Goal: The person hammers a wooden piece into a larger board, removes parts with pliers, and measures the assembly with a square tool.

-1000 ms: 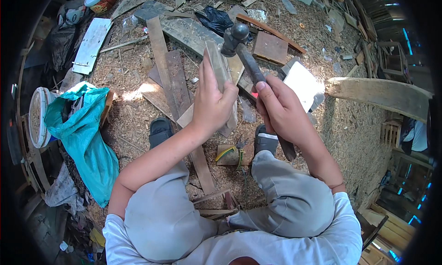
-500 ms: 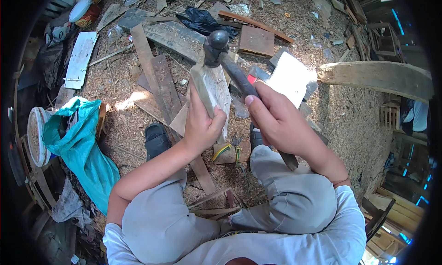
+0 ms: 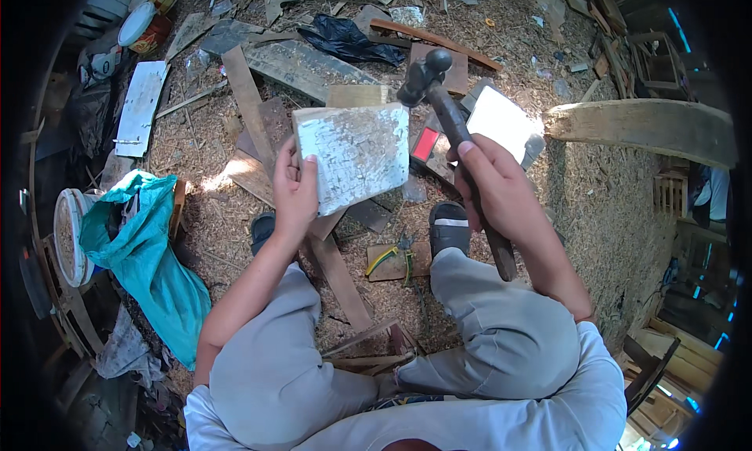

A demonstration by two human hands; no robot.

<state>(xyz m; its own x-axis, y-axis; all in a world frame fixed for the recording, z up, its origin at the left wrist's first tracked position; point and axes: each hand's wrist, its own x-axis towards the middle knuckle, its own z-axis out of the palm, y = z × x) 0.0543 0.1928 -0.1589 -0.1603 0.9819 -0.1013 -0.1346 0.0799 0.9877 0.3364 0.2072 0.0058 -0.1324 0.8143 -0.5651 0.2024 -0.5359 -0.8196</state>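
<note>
- The left hand (image 3: 294, 196) is gripping a whitewashed wooden block (image 3: 356, 153) by its left edge, holding it above the sawdust-covered floor (image 3: 611, 208).
- The right hand (image 3: 501, 189) is clasping a hammer (image 3: 450, 118), head raised just beside the block's upper right corner.

Rough whitewashed wooden block (image 3: 354, 155); matt dark metal hammer (image 3: 453, 122), wooden handle.

Wood block (image 3: 354, 155): whitish, weathered face up, tilted, held at its left edge. Hammer (image 3: 454, 134): dark head far end, just right of block, handle gripped mid-length.
</note>
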